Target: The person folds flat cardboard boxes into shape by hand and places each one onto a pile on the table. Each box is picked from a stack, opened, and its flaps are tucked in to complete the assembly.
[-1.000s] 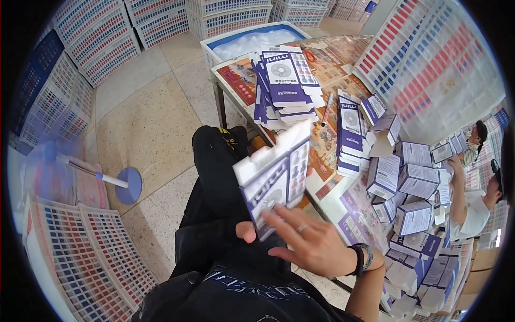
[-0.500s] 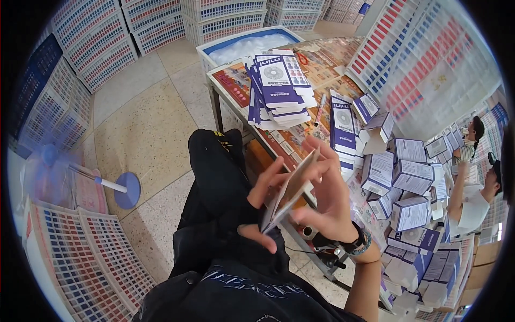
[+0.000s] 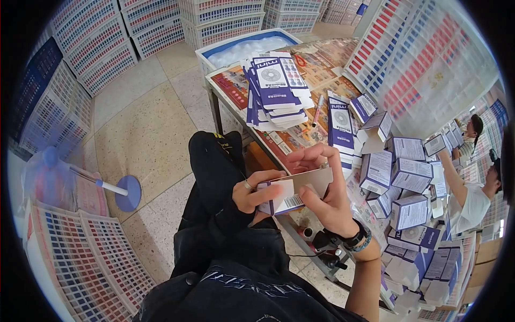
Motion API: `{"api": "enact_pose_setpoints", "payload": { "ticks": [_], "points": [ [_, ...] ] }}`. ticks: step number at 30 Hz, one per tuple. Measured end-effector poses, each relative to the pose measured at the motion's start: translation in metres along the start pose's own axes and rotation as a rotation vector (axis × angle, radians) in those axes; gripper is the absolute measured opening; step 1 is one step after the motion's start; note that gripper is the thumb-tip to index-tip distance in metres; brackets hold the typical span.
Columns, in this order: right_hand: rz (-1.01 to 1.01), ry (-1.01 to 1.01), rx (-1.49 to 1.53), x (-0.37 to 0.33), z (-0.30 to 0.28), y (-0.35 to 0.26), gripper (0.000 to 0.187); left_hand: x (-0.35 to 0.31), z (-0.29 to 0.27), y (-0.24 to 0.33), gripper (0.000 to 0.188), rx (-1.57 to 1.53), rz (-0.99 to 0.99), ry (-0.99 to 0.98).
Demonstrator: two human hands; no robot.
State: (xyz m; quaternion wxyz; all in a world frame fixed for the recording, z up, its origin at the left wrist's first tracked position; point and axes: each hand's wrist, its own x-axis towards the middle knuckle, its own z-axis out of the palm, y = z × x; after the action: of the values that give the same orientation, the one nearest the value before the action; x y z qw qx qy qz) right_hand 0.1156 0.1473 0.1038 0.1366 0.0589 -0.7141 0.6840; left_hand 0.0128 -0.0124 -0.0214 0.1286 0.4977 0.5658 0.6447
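Note:
A small purple and white carton [image 3: 283, 199] is held above my lap between both hands. Its brown-grey inside shows at the upper edge, and a white flap with a barcode faces up. My left hand [image 3: 253, 192] grips the carton's left end, fingers closed on it. My right hand [image 3: 330, 199] holds the other end, thumb pressed on the flap and fingers curled over the far side. Beyond them on the table lies a stack of flat purple and white cartons [image 3: 272, 88]. A second pile of flat cartons [image 3: 341, 126] lies right of it.
Many folded boxes [image 3: 412, 173] crowd the table's right side. A marker [image 3: 318, 110] and red scissors [image 3: 299, 60] lie on the patterned table [image 3: 230, 86]. A blue fan [image 3: 127, 192] stands left, near plastic crates [image 3: 96, 252]. Two people work at far right.
The carton was edge-on with my left fingers spread; now it is turned with its flap upward, and my left hand has closed on its left end.

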Motion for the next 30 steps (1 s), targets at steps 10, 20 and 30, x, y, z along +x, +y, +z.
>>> {"api": "enact_pose_setpoints", "payload": {
  "ticks": [10, 20, 30],
  "points": [
    [-0.076, -0.178, -0.116, 0.007, -0.007, -0.004, 0.054, 0.018, -0.009, 0.019, 0.070, 0.171, 0.561, 0.178],
    [-0.436, -0.247, -0.720, 0.013, -0.010, -0.010, 0.056, 0.011, -0.004, 0.013, 0.078, -0.034, 0.414, 0.271],
    [-0.349, -0.258, -0.603, 0.013, -0.014, -0.010, 0.061, 0.017, -0.003, 0.011, 0.081, -0.041, 0.405, 0.273]
  ]
}}
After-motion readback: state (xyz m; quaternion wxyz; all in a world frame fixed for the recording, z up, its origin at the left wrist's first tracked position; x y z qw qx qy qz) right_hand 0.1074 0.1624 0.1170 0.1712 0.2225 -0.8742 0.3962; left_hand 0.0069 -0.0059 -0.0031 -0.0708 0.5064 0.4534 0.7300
